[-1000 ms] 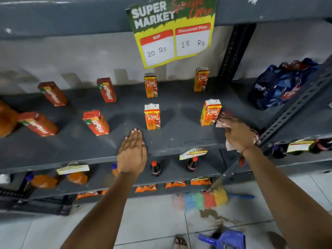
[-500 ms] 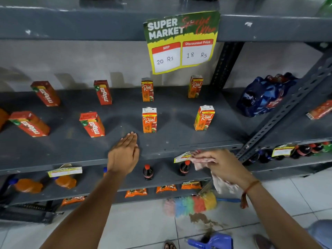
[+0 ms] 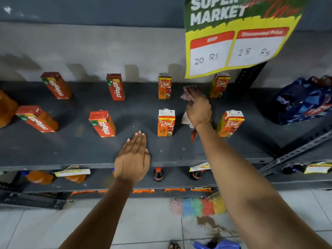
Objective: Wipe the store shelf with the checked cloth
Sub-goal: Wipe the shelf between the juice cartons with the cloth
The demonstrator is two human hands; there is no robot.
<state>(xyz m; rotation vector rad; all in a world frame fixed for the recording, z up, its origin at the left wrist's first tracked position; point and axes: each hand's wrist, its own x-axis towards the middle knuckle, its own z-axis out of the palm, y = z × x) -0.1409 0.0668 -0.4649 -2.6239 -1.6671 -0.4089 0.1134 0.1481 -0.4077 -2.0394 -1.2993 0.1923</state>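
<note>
The dark grey store shelf [image 3: 75, 146] runs across the view at chest height. My right hand [image 3: 198, 110] reaches deep onto it, between the two columns of orange juice cartons, and grips the checked cloth [image 3: 188, 95]. The cloth's pale red-checked folds stick out beyond my fingers and below my palm, pressed to the shelf surface. My left hand [image 3: 133, 157] lies flat, palm down, fingers together, on the front edge of the shelf.
Orange juice cartons [image 3: 166, 123] and red mango cartons [image 3: 102, 123] stand spaced on the shelf. A blue multipack [image 3: 303, 101] lies at the right. A price sign [image 3: 233, 38] hangs above. Cola bottles [image 3: 158, 174] fill the lower shelf. A coloured duster [image 3: 197, 206] lies on the tiled floor.
My right hand has carried the cloth from the shelf's front edge up and back between the juice cartons. My head has moved closer. The left hand stays flat on the shelf front.
</note>
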